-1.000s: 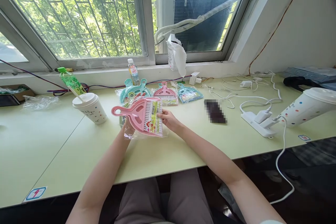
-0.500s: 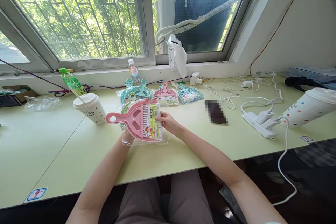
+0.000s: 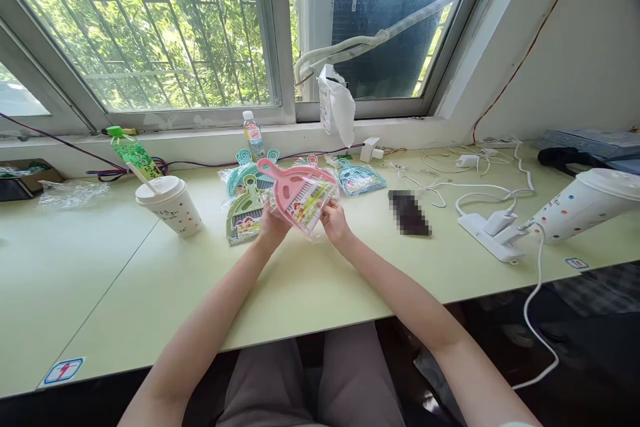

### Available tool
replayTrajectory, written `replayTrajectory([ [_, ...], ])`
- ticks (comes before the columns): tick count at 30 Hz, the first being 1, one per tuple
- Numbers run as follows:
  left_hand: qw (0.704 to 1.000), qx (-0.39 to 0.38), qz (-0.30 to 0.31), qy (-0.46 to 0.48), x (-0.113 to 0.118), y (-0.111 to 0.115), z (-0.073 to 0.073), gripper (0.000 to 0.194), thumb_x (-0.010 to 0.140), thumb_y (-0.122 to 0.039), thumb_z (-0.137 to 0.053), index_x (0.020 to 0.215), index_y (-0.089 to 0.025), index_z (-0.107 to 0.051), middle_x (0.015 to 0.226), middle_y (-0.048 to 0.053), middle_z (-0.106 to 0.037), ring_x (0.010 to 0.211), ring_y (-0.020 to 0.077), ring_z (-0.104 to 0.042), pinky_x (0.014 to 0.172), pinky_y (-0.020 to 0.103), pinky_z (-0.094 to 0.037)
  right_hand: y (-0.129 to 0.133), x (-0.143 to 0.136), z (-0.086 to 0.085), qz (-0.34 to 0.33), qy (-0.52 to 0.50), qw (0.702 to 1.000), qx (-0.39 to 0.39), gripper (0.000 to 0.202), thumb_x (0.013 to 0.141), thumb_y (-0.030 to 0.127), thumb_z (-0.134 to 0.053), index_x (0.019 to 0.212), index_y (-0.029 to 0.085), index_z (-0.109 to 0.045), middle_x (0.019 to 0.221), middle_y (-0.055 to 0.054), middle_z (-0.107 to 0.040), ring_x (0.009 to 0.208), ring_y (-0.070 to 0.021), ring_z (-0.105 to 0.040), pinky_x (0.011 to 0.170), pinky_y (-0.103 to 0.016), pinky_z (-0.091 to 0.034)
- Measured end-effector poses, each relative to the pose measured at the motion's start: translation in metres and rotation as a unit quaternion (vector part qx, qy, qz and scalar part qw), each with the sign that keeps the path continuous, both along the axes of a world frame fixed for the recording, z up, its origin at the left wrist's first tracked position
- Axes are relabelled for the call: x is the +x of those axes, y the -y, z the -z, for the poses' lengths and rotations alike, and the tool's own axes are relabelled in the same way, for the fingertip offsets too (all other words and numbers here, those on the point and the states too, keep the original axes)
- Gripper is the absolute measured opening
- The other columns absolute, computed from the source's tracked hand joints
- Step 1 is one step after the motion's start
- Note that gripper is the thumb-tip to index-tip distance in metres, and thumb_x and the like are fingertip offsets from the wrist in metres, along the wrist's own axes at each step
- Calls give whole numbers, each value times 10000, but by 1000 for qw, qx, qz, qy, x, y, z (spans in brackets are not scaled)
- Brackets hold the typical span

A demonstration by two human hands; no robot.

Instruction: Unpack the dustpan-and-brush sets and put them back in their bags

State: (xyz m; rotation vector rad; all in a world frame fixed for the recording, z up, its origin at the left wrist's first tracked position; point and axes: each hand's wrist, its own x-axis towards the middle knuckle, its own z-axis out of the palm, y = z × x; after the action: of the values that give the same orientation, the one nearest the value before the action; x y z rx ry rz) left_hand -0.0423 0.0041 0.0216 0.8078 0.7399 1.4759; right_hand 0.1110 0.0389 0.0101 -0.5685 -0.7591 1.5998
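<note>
Between my two hands is a pink dustpan and brush set (image 3: 290, 188) in clear plastic wrap, tilted with its handle up and to the left. My left hand (image 3: 273, 223) grips its lower left edge, and some fingers are hidden behind it. At its lower right edge, my right hand (image 3: 335, 220) has its fingers closed on the wrap. Just left of my left hand lies a wrapped green dustpan set (image 3: 246, 217). Behind it is a teal dustpan set (image 3: 240, 177). A blue dustpan set (image 3: 361, 178) lies to the right; another pink one is mostly hidden behind the held set.
A lidded paper cup with a straw (image 3: 173, 210) and a green bottle (image 3: 137, 155) stand on the left. Another bottle (image 3: 254, 135) is at the back. A blurred dark object (image 3: 410, 213), a power strip (image 3: 487, 237) and a large cup (image 3: 585, 207) are on the right.
The pink dustpan set has moved right and away from me, turning so its handle points up-left. The green set behind it has come into view.
</note>
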Motion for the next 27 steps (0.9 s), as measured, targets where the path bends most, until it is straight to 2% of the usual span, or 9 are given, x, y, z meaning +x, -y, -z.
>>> replayTrajectory([
  [2,1000,-20,7,14,1,-4,4,635,891,-700,-347,1133,-186,-630,1171,120,-682,1192,304,-578,1003,452,-461,-9,4,5,59,-10,998,-35,172,719,150,-670,879,206,-639,880,-14,-742,950,-193,-696,839,-318,-587],
  [5,999,-27,31,-34,5,-5,7,529,840,-627,-547,1182,-225,-586,1246,94,-653,1147,260,-615,977,412,-483,-16,7,13,107,-16,991,-76,170,726,112,-633,865,210,-628,863,-10,-730,937,-172,-695,823,-289,-588],
  [7,996,-27,33,-80,6,-5,9,522,781,-483,-700,1216,-239,-546,1264,86,-643,1114,239,-633,949,388,-498,-16,5,17,113,-16,990,-83,165,724,109,-627,857,208,-624,854,-11,-726,922,-168,-695,816,-286,-589],
  [9,993,-21,20,-116,7,-4,12,567,733,-384,-764,1223,-233,-523,1255,90,-645,1091,232,-643,916,370,-514,-14,2,19,110,-14,991,-82,161,720,117,-629,855,205,-621,845,-16,-724,911,-173,-696,816,-296,-591],
  [12,990,-21,-2,-142,7,-3,16,534,702,-332,-773,1164,-202,-539,1192,94,-668,1035,225,-662,839,342,-544,-10,-3,20,111,-3,991,-78,167,716,136,-638,868,201,-616,862,-27,-726,919,-183,-694,815,-309,-593],
  [16,988,-44,-1,-148,6,-4,22,482,671,-258,-757,1092,-182,-535,1086,84,-687,916,206,-683,703,312,-577,-7,-5,22,114,8,990,-79,197,721,147,-638,910,199,-614,902,-35,-730,942,-190,-694,823,-317,-593],
  [22,988,-62,-25,-139,9,-1,19,514,645,-150,-681,1107,-196,-458,986,46,-675,743,172,-679,574,298,-588,-13,0,19,52,30,994,-92,193,750,76,-597,887,212,-597,845,-10,-737,879,-180,-712,789,-317,-613],
  [25,989,-59,-56,-125,8,-1,12,530,635,-133,-639,1124,-202,-445,957,33,-675,692,167,-671,537,290,-586,-19,7,8,-11,51,994,-92,159,777,59,-591,836,207,-589,836,-11,-743,843,-160,-718,774,-287,-614],
  [27,991,-59,-81,-91,4,-2,7,525,632,-123,-592,1133,-195,-450,960,39,-682,702,179,-679,534,293,-588,-20,13,-2,-63,65,994,-58,93,824,110,-590,850,198,-608,876,-25,-751,853,-149,-720,802,-276,-605],
])
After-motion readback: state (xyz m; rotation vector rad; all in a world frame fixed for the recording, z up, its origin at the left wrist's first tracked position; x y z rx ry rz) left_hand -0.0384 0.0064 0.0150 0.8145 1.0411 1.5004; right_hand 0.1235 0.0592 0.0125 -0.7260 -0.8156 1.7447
